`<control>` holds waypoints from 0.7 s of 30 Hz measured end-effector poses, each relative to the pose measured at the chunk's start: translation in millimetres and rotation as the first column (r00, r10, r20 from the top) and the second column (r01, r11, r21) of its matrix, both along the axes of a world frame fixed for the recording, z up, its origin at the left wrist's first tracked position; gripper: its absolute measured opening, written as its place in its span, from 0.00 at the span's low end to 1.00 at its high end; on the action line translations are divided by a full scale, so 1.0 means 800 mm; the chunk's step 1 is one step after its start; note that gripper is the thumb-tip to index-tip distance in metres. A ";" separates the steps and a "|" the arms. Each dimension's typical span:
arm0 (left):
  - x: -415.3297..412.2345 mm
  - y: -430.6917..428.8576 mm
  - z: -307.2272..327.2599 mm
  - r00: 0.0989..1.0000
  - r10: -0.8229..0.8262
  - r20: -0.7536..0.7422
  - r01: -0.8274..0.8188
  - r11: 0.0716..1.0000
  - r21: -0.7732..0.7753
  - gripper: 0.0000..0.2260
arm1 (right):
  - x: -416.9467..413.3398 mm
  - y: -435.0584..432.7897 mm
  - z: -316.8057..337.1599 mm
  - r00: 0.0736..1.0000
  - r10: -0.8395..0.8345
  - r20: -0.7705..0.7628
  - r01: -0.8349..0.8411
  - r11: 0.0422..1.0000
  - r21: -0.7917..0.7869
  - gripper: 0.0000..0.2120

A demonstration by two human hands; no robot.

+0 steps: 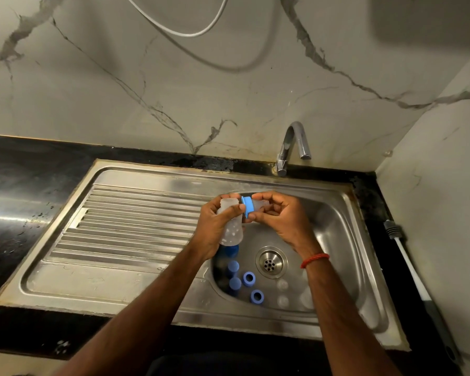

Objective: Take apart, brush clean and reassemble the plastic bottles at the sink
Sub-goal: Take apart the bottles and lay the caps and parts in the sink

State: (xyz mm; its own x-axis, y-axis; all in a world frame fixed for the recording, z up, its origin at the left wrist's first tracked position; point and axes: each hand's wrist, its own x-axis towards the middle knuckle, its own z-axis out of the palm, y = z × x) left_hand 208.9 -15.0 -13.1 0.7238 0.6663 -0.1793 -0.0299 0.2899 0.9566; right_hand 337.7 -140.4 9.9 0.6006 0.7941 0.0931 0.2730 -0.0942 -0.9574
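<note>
Head view, left hand: is gripping the translucent plastic bottle body, fingers curled round it, above the basin's left side.
Head view, right hand: is pinching the blue plastic screw collar with clear teat at the bottle's mouth; whether it is threaded on cannot be told.
Head view, stainless steel sink: is holding loose parts near the drain, namely blue rings, blue caps and clear teats.
Head view, white-handled bottle brush: is lying on the black counter right of the sink, well apart from both hands.

wall: veined marble | counter: glossy black | cable: white, looped | shadow: perhaps a cabinet
</note>
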 end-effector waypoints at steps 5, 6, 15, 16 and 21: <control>-0.002 -0.007 0.005 0.999 0.029 0.032 -0.029 1.000 0.009 0.14 | -0.001 0.001 0.002 0.999 -0.009 0.044 0.008 1.000 0.012 0.15; -0.002 -0.008 0.006 0.999 0.015 0.038 -0.015 1.000 0.007 0.16 | -0.002 0.003 0.002 0.998 -0.022 0.051 0.021 1.000 0.019 0.15; 0.002 -0.015 0.002 0.996 0.077 0.037 -0.078 0.997 0.012 0.21 | -0.006 0.001 0.016 0.991 -0.082 0.108 0.073 0.993 0.088 0.15; 0.002 -0.016 0.004 0.997 0.061 0.043 -0.062 0.998 0.005 0.21 | -0.005 0.000 0.018 0.990 -0.078 0.119 0.067 0.994 0.089 0.14; 0.006 -0.021 0.001 0.994 0.071 0.082 -0.068 0.997 -0.044 0.18 | -0.001 -0.008 0.025 0.996 -0.013 0.089 0.005 0.997 0.081 0.13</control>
